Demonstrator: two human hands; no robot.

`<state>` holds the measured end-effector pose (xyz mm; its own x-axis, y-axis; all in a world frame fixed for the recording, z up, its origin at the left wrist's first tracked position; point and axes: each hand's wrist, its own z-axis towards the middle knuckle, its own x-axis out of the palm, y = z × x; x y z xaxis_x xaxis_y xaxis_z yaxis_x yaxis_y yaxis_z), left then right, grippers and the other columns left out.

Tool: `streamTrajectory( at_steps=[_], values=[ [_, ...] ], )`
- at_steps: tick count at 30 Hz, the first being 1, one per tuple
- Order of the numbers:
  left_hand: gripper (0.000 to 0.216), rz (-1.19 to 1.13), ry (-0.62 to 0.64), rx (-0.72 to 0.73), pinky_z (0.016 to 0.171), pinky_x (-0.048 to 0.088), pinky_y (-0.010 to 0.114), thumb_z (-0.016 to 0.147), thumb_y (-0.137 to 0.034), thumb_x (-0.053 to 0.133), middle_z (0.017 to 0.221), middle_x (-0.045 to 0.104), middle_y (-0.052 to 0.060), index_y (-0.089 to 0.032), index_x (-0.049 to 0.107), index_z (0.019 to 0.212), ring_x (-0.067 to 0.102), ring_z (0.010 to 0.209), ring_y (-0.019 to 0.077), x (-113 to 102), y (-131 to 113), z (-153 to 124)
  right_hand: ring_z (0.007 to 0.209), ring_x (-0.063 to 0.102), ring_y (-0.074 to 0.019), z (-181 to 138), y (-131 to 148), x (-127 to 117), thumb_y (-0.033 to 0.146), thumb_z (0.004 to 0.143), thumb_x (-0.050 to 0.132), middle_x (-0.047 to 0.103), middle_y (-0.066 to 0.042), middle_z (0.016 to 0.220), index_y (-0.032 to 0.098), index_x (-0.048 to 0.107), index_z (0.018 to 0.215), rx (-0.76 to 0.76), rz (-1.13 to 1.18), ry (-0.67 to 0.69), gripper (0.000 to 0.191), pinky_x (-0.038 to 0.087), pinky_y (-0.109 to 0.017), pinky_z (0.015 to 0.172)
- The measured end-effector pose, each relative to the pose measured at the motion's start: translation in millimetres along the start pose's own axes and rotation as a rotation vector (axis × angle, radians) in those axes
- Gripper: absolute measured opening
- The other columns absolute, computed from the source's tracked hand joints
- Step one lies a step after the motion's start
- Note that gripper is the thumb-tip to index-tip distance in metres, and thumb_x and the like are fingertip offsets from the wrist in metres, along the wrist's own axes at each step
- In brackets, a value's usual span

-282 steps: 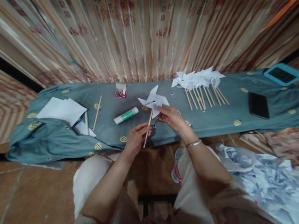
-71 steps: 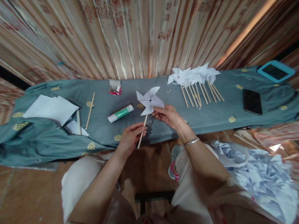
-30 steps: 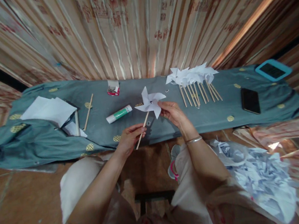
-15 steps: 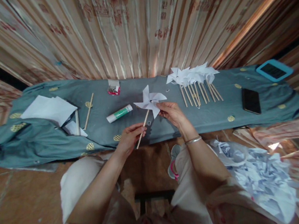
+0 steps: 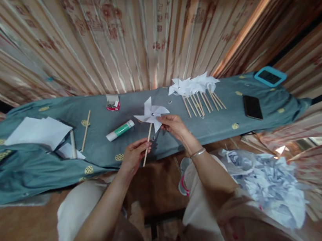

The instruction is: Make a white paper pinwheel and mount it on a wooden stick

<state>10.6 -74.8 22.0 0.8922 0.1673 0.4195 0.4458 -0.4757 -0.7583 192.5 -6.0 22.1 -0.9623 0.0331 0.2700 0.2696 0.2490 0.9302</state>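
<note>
My left hand (image 5: 134,154) is closed round the wooden stick (image 5: 146,151) of a white paper pinwheel (image 5: 151,114), held just above the near edge of the cloth-covered table (image 5: 180,133). My right hand (image 5: 172,125) pinches a lower blade of the pinwheel with its fingertips. A metal pin shows at the pinwheel's centre. A silver bangle sits on my right wrist.
On the grey-blue cloth lie a glue stick (image 5: 120,130), a small red box of pins (image 5: 112,102), white paper sheets (image 5: 38,132), loose sticks (image 5: 85,125), a row of finished pinwheels (image 5: 193,86), a black phone (image 5: 252,107) and a blue-cased device (image 5: 270,76). Crumpled paper scraps (image 5: 265,182) lie at my right.
The pinwheel's blades have turned between my right fingers while my left hand keeps the stick. The view has shifted, so everything sits a little further left.
</note>
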Motion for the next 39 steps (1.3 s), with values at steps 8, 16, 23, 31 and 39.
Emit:
streamTrajectory(
  at_steps=[8,16,23,31,39],
  values=[
    [0.039,0.011,0.029,0.020,0.057,0.054,0.016,0.041,-0.018,0.097,0.068,0.077,0.003,-0.014,0.078,0.075,0.065,0.055,0.0077,5.5,-4.6,-3.3,0.051,0.053,-0.0055,-9.0,8.8,4.5,0.060,0.034,0.095,0.061,0.007,0.053,0.020,0.066,0.059,0.009,0.024,0.006,0.056,0.042,-0.020,0.049],
    [0.035,0.023,0.027,0.036,0.060,0.053,0.018,0.047,-0.015,0.095,0.070,0.075,0.003,-0.013,0.077,0.077,0.065,0.058,0.0089,5.8,-5.6,-5.4,0.053,0.057,-0.0065,-17.5,13.0,4.1,0.054,0.048,0.095,0.066,0.004,0.058,0.020,0.069,0.064,0.049,0.037,-0.024,0.045,0.044,-0.020,0.053],
    [0.030,-0.002,0.016,0.033,0.060,0.051,0.020,0.049,-0.013,0.093,0.068,0.075,0.003,-0.013,0.077,0.075,0.064,0.058,0.0092,5.8,-5.0,-6.8,0.051,0.057,-0.0052,-24.3,18.5,4.8,0.053,0.044,0.096,0.065,0.004,0.056,0.019,0.066,0.059,0.054,0.058,-0.029,0.048,0.043,-0.018,0.051],
    [0.028,-0.025,0.032,0.036,0.060,0.051,0.021,0.051,-0.013,0.092,0.066,0.074,0.003,-0.013,0.077,0.075,0.062,0.055,0.0085,0.8,-0.5,-8.3,0.051,0.057,-0.0064,-27.6,15.8,10.1,0.049,0.041,0.098,0.064,0.004,0.055,0.019,0.065,0.061,0.047,0.042,-0.080,0.049,0.045,-0.019,0.051],
    [0.027,-0.051,0.034,0.041,0.062,0.051,0.022,0.053,-0.013,0.093,0.066,0.074,0.003,-0.013,0.076,0.075,0.061,0.055,0.0085,-4.9,-4.0,-10.7,0.050,0.056,-0.0062,-26.1,11.6,22.4,0.045,0.042,0.099,0.063,0.004,0.054,0.019,0.065,0.060,0.034,0.041,-0.084,0.046,0.046,-0.018,0.049]
  ],
)
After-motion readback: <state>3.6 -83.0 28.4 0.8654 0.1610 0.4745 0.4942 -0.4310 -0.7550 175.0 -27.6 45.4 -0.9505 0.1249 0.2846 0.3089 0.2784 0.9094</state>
